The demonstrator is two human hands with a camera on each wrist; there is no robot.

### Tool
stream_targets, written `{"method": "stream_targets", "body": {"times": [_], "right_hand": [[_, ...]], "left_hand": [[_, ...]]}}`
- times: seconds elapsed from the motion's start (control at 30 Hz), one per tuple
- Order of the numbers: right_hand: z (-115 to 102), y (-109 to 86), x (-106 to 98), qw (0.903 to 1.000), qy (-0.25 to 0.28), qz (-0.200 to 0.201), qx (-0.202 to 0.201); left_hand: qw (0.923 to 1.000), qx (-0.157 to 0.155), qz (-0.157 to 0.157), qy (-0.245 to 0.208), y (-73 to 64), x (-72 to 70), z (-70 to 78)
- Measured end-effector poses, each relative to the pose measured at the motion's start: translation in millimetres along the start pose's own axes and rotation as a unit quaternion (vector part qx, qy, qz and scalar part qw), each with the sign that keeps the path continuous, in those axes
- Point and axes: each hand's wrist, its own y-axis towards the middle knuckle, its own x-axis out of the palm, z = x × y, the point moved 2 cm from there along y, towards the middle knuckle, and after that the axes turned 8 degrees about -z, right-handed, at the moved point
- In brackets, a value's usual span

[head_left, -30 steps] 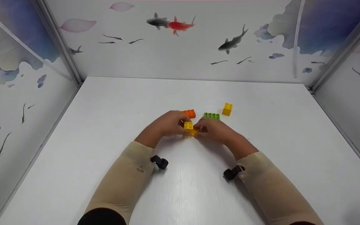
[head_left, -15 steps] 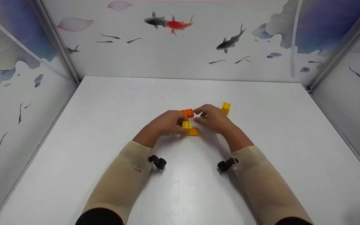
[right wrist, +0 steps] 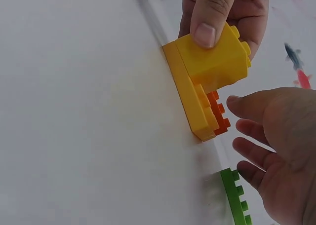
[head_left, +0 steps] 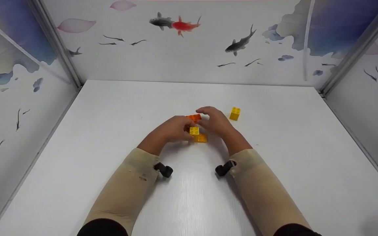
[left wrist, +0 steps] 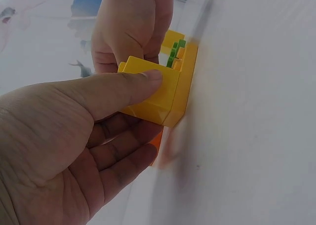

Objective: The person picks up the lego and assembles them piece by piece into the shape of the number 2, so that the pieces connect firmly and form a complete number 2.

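A white tabletop point(head_left: 120, 105), glossy with reflected light point(head_left: 189, 200) toward 6 o'clock, lies before a koi-printed white wall panel point(head_left: 182, 65) at 12, metal corner posts point(head_left: 56, 44) standing at 10 and 2.

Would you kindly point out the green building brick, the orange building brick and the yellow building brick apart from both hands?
Green building brick point(right wrist: 233, 198): right wrist view, on its long side.
Orange building brick point(head_left: 194, 117): head view, on its studded top.
Lone yellow building brick point(head_left: 234, 114): head view, on its near side.
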Motion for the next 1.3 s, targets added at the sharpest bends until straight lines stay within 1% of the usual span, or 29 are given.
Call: {"method": "stream_targets", "body": {"times": [0.2,0.3,0.57,0.77,1.03,1.13,1.3], "right_hand": [[4,6.5,3,0.9995,0.007,-0.019,0.024],[6,7.4,4,0.9992,0.012,-0.022,0.030],[7,5.8,3,0.9998,0.015,-0.004,0.014],[7,5.1,2,0.9997,0.008,-0.002,0.022],[6,-1.3,-7,0.9995,-0.014,0.021,-0.017],[8,-6.1,-12,0.9996,-0.004,0.023,-0.018],[12,-14.0,-20,0.9995,0.018,0.022,-0.009]], "left_hand": [[1.0000,0.003,0.002,-0.004,1.5,-0.1,-1.0],[1.0000,0.005,0.003,-0.004,2.0,0.2,-0.8],[1.0000,-0.001,0.003,-0.003,2.3,0.0,0.5],[0.9999,-0.010,-0.005,-0.002,2.9,-0.2,-0.1],[0.9997,-0.018,-0.005,-0.016,1.8,-1.6,0.1],[0.9996,-0.017,-0.003,-0.023,0.6,-1.5,0.4],[0.9993,-0.016,-0.004,-0.033,0.0,-0.3,-1.0]]}}
